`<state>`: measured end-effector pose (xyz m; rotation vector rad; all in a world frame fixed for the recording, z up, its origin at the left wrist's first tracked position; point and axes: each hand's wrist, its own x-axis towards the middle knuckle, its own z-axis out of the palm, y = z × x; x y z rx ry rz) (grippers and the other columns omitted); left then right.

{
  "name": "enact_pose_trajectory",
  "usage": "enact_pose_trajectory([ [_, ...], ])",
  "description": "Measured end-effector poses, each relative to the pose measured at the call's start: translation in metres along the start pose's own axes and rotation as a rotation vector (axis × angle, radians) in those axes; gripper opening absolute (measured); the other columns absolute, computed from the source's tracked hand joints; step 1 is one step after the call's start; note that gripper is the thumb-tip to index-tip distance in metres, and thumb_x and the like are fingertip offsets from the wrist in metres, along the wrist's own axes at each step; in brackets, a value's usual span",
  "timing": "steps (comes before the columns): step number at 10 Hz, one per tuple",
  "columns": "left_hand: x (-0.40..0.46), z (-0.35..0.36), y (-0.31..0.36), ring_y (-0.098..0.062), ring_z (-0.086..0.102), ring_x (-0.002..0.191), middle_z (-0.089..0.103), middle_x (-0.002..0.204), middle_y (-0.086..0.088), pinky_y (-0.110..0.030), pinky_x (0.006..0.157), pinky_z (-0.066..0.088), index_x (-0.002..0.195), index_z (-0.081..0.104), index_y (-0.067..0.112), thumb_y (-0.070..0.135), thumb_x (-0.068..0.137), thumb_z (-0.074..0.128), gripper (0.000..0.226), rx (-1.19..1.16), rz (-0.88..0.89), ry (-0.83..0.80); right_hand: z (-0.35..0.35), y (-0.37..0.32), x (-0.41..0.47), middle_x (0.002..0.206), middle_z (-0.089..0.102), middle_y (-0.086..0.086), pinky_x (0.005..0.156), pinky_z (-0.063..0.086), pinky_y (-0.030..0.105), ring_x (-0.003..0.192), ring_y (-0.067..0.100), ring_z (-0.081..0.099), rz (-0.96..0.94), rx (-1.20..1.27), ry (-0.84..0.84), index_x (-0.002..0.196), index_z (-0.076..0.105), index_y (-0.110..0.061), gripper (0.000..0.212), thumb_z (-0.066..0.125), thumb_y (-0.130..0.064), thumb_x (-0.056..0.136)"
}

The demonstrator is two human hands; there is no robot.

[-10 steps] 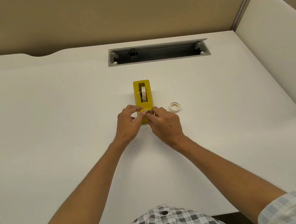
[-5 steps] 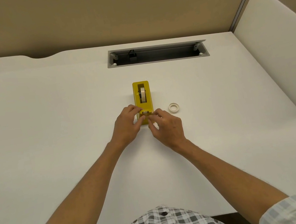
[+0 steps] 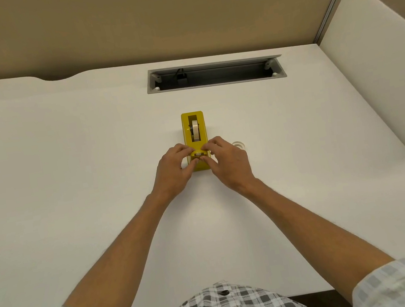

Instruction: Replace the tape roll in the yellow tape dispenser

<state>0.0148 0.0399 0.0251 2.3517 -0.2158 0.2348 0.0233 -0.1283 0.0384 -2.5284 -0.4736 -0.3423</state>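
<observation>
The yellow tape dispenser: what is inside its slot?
A tape roll stands on edge inside the slot of the yellow tape dispenser. The left hand and right hand cover the sides of its near end, so the tape's loose end cannot be seen.

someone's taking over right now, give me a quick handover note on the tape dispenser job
Left hand: fingertips pinched at the near end of the yellow tape dispenser, by the cutter.
Right hand: the same from the other side; whether they hold the tape end is too small to tell.
Tape roll: seated upright in the dispenser's slot.
Small ring, likely the old core: flat on the desk, just right of the right hand.
Done: roll is in.
Left: probably fix the tape end at the cutter, then let go.
</observation>
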Motion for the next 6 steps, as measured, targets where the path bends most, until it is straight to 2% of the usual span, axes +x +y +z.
enact_pose_trajectory([
  [1,0.001,-0.002,0.001,-0.016,0.059,0.097,0.066,0.111,-0.001,-0.039,0.084,0.055,0.115,0.069,0.013,0.027,0.091,0.063,0.029,-0.005,-0.01,-0.03,-0.001,0.0,0.0,0.108,0.065,-0.002,0.056,0.043,0.025,0.081,0.016,0.064,-0.023,-0.001,-0.008,0.109,0.067,-0.016,0.027,0.065,-0.034,0.09],
  [3,0.001,-0.007,0.006,-0.017,0.06,0.095,0.067,0.109,0.0,-0.042,0.083,0.055,0.113,0.07,0.014,0.027,0.09,0.063,0.026,-0.012,-0.03,-0.033,-0.005,0.0,0.003,0.107,0.065,-0.001,0.061,0.053,0.036,0.087,0.019,0.064,-0.014,-0.014,-0.029,0.108,0.067,-0.016,0.025,0.064,-0.033,0.091],
  [4,0.001,-0.007,0.008,-0.017,0.061,0.095,0.067,0.109,-0.001,-0.043,0.083,0.055,0.112,0.07,0.014,0.026,0.089,0.064,0.027,-0.022,-0.044,-0.032,-0.004,-0.002,0.002,0.108,0.064,-0.001,0.06,0.053,0.035,0.085,0.019,0.065,-0.019,-0.015,-0.033,0.11,0.066,-0.016,0.027,0.064,-0.033,0.09],
  [6,-0.002,-0.016,0.016,-0.019,0.061,0.107,0.065,0.12,-0.002,-0.044,0.088,0.055,0.132,0.057,0.017,0.026,0.087,0.064,0.046,0.002,-0.048,0.038,-0.016,-0.002,0.002,0.115,0.064,-0.006,0.066,0.051,0.029,0.095,0.013,0.065,0.005,-0.005,0.025,0.13,0.053,-0.024,0.048,0.059,-0.046,0.089],
])
